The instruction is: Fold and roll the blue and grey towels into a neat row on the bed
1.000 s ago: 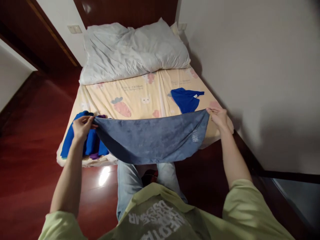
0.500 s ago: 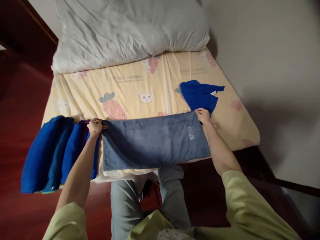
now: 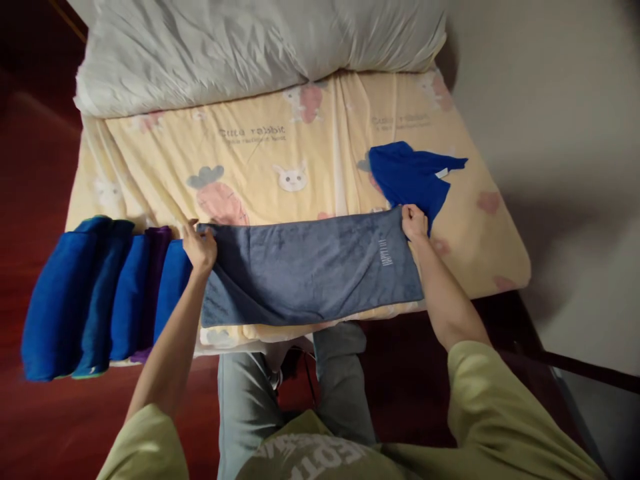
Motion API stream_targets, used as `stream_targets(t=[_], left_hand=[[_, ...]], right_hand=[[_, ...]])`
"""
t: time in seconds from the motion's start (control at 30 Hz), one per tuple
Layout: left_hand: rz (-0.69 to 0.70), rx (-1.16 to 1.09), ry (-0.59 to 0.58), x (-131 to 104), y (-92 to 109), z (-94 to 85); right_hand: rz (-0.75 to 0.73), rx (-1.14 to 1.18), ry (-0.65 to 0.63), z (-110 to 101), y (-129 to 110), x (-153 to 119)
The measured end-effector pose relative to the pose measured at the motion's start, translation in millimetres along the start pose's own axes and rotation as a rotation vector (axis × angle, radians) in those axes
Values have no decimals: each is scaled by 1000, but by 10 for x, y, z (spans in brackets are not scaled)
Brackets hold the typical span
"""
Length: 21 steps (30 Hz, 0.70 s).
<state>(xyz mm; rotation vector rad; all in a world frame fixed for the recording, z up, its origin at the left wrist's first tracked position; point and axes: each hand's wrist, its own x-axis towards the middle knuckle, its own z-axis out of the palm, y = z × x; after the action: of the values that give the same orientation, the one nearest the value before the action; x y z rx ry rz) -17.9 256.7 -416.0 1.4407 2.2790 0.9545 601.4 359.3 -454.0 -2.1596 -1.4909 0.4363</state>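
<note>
A grey-blue towel (image 3: pixel 300 267), folded into a long strip, lies along the near edge of the bed with pale lettering near its right end. My left hand (image 3: pixel 201 247) pinches its far left corner. At the far right corner my right hand (image 3: pixel 414 221) has its fingers closed on the cloth. The towel's left part is creased and slack below my left hand. Just beyond my right hand lies a crumpled blue cloth (image 3: pixel 410 173) with a small white tag. Left of my left hand, folded blue and purple cloths (image 3: pixel 130 287) stand in a row.
The bed (image 3: pixel 270 153) has a yellow sheet printed with rabbits and carrots. A bulky light grey quilt (image 3: pixel 250 53) lies across its far end. A pale wall (image 3: pixel 565 147) rises on the right, and dark red floor (image 3: pixel 35 200) shows on the left.
The towel's far left corner now sits under my left hand, which has shifted slightly right over it. The view has tilted a little, and the towel's left part looks more creased.
</note>
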Motion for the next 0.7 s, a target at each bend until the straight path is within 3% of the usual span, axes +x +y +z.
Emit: stream_targets(t=[0.07,0.13,0.23,0.3,0.4,0.47,0.57,0.7], left_hand=[[185,116,-44,-372,27,-33],[319,209,-165,-816,-1,-87],[372,290,-237,-1487,-172,-227],[374,312,-215,-1867,-348,-365],[363,325,-158,-2275,-626,-613],[378,338,-173,-2423,-775,-771],[448,397,-246,-2469,-896,-948],[555,526,-364,-2313,-865,-1032]], right_hand=[[24,-108,-47,-88,96,-3],[60,-196,-84,-194,182,4],[102,-292,-115,-361,220,-58],[43,-294,-77,-455,188,-234],[-144,-208,82,-548,174,-773],[-172,-139,125,-583,262,-1259],[-15,-49,61,-610,514,-1945],[147,74,10,-633,753,-2421]])
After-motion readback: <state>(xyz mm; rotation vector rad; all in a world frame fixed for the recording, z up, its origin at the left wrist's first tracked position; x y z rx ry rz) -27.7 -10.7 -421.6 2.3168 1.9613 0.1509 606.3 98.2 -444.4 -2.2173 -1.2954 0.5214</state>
